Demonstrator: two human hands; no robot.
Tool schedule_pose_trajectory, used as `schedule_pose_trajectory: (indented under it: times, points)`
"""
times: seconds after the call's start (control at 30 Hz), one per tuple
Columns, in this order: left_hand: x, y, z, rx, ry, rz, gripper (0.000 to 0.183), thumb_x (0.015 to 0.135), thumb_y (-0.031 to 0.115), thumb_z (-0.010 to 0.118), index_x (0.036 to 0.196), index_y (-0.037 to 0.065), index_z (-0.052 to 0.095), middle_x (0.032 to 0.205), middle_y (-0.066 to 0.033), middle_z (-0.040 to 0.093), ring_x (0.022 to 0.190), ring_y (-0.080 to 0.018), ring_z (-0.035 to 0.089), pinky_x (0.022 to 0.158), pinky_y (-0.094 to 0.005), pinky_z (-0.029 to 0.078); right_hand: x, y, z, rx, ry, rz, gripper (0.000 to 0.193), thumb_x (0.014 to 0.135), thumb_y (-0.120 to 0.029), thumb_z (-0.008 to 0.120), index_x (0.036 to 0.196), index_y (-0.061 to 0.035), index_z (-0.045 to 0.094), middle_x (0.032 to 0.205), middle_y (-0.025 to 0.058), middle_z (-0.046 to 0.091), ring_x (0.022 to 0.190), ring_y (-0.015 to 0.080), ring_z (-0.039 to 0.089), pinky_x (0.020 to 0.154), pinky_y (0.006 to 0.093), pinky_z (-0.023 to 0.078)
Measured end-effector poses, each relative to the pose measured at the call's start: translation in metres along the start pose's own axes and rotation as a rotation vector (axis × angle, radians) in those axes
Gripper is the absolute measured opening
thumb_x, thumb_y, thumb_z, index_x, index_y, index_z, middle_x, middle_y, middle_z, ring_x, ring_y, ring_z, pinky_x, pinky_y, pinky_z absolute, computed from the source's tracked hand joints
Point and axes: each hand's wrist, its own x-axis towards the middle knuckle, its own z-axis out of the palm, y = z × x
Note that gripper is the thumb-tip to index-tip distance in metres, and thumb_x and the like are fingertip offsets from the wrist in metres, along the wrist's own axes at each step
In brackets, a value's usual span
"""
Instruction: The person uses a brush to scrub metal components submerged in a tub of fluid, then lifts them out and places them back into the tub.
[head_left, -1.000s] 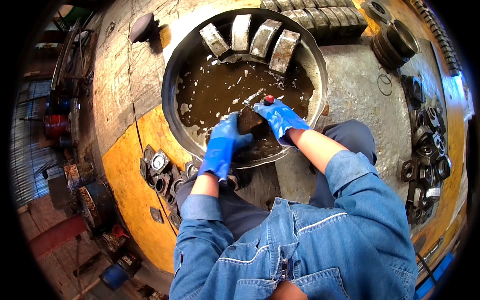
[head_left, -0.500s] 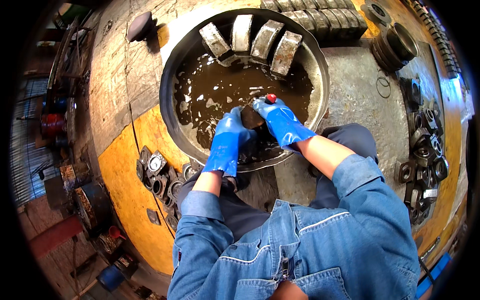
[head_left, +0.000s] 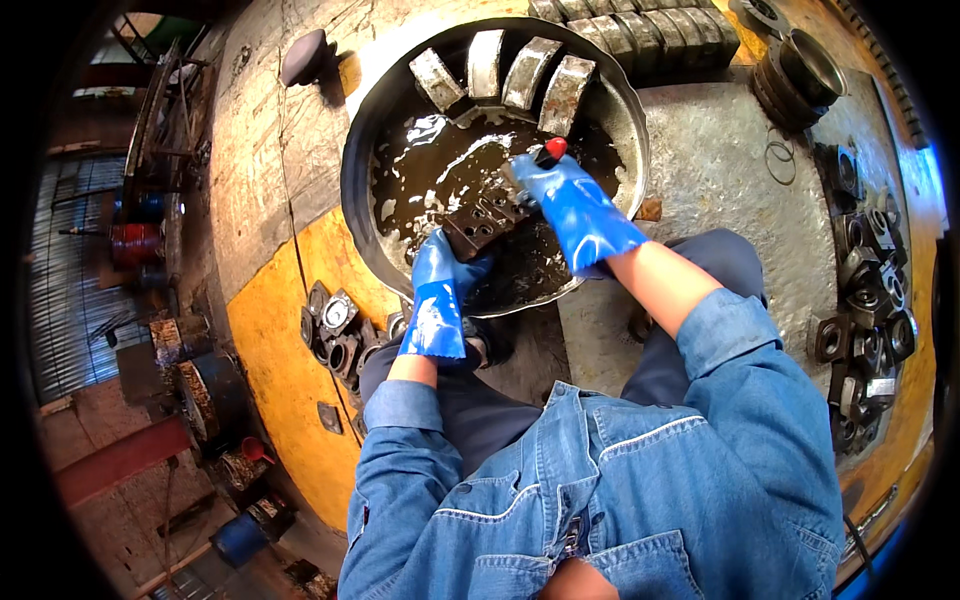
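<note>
In blue rubber gloves, both my hands are over a round dark basin (head_left: 356,160) of murky brown, foamy liquid. My left hand (head_left: 438,275) is closed on the near left end of a dark, wet metal block (head_left: 478,226) with round holes, tilted above the liquid. My right hand (head_left: 572,205) grips a brush (head_left: 556,148) with a red-ended black handle; its head, at the far end of the block, is partly hidden and blurred. Several curved metal blocks (head_left: 530,72) lean along the basin's far rim.
Behind the basin, more curved blocks (head_left: 650,38) stand in rows. Stacked metal rings (head_left: 795,80) are at the far right, with thin wire rings (head_left: 780,162) nearby. Grimy metal parts lie heaped at right (head_left: 868,300) and left (head_left: 340,335). A dark rounded lump (head_left: 305,58) sits far left.
The block has tilted so its holed face now shows. My right hand has moved up and slightly right with the brush; my left hand sits slightly lower. The whole view has shifted a little.
</note>
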Motion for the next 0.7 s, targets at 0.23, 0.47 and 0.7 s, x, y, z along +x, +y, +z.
schedule_pose_trajectory:
  times: [0.23,0.47,0.7]
  points:
    - [0.005,-0.011,0.009,-0.191,0.000,0.088,0.080,0.069,0.043,0.096,0.128,-0.002,0.064,0.118,-0.0236,0.075,0.110,-0.0391,0.073,0.096,-0.0446,0.057,0.047,0.085,-0.027,-0.012,-0.128,-0.003,0.033,0.100,-0.030,0.063,0.098,0.0021,0.072,0.084,0.0100,0.070,0.074,0.0207,0.064,0.070,0.0383,0.052]
    - [0.007,-0.047,0.028,-0.256,-0.007,0.031,0.072,0.072,0.028,0.097,0.131,0.001,0.066,0.121,-0.0156,0.077,0.111,-0.0258,0.073,0.100,-0.0383,0.056,-0.007,0.006,-0.029,-0.153,-0.182,-0.085,0.051,0.097,-0.053,0.065,0.105,-0.0028,0.075,0.082,0.0040,0.067,0.072,0.0127,0.054,0.068,0.0334,0.044]
    - [0.023,-0.016,0.026,-0.208,-0.053,0.062,0.071,0.073,0.025,0.095,0.133,0.002,0.065,0.122,-0.0134,0.077,0.110,-0.0241,0.073,0.098,-0.0381,0.058,0.103,0.084,-0.002,-0.236,-0.247,-0.224,0.017,0.091,-0.023,0.073,0.092,-0.0062,0.071,0.086,0.0079,0.074,0.082,0.0129,0.064,0.078,0.0299,0.055]
